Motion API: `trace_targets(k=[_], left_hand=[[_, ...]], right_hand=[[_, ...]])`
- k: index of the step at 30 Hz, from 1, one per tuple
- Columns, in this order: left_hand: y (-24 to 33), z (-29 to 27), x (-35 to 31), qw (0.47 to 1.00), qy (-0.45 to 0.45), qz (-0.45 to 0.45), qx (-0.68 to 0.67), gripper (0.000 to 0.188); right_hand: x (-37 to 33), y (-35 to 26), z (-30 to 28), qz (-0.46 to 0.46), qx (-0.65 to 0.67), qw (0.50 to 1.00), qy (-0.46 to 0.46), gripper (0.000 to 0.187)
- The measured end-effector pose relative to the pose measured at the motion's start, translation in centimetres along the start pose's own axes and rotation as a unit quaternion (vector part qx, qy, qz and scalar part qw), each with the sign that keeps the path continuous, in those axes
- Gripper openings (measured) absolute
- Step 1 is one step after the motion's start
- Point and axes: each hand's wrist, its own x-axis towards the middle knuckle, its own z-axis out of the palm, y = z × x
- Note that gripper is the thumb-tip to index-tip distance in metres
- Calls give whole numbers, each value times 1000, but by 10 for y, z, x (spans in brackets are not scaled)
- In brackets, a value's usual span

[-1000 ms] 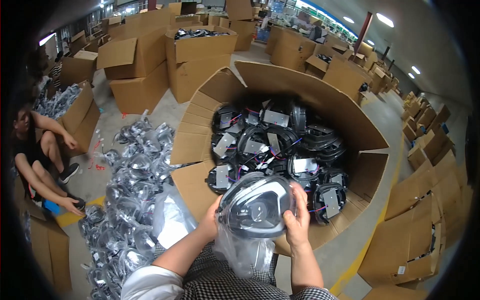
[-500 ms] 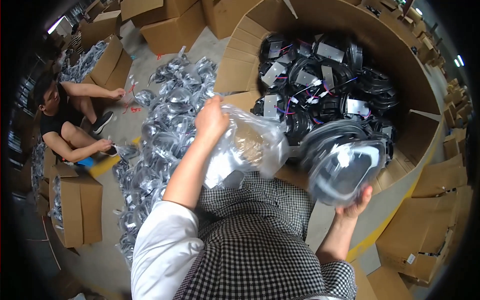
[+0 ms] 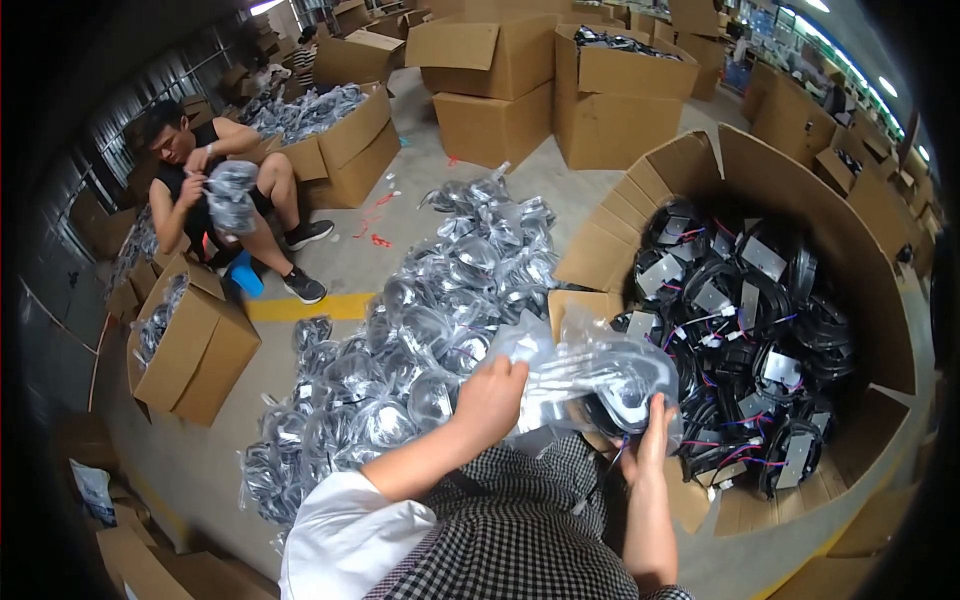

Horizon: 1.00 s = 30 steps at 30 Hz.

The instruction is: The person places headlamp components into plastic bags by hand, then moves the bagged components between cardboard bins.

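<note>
My left hand [image 3: 492, 398] is closed on the gathered end of a clear plastic bag [image 3: 560, 385]. In my right hand [image 3: 650, 440] is a black unit with a glossy clear cover [image 3: 628, 392], held from below with the thumb along its side. Plastic film lies over the unit, which looks at least partly inside the bag; its lower part is hidden by my hand. Thin wires hang beneath it. Right of my hands, many similar black units [image 3: 740, 330] with metal plates and coloured wires fill a large cardboard box [image 3: 850, 215].
A heap of bagged units [image 3: 400, 370] covers the floor on my left. Beyond it a person [image 3: 180, 190] sits handling a bagged item, beside an open carton [image 3: 195, 345]. More cartons [image 3: 500, 110] are stacked at the back. A yellow line [image 3: 330, 306] crosses the floor.
My view has swung left and up. The unit in my right hand has come from the right to the bag, and the film now lies over it. The seated person's hands have come together around a bagged item.
</note>
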Motion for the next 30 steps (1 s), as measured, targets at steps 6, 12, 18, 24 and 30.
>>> trace_targets(k=[6,12,18,24,30], left_hand=[[4,11,-10,722,-12,-102,-684,26],[33,-24,23,916,326,133,-193,17],[92,31,44,492,-464,192,-711,35],[126,11,21,161,-263,68,-949,49],[95,49,22,-23,-343,190,-920,37]], right_hand=[[-43,-43,-37,-279,-858,426,-64,64],[-84,-95,-23,-355,-802,459,-140,43],[-94,-104,15,-248,-44,915,-316,87],[-84,-67,-10,-367,-100,848,-369,79],[-76,-44,-2,-289,-134,839,-442,63]])
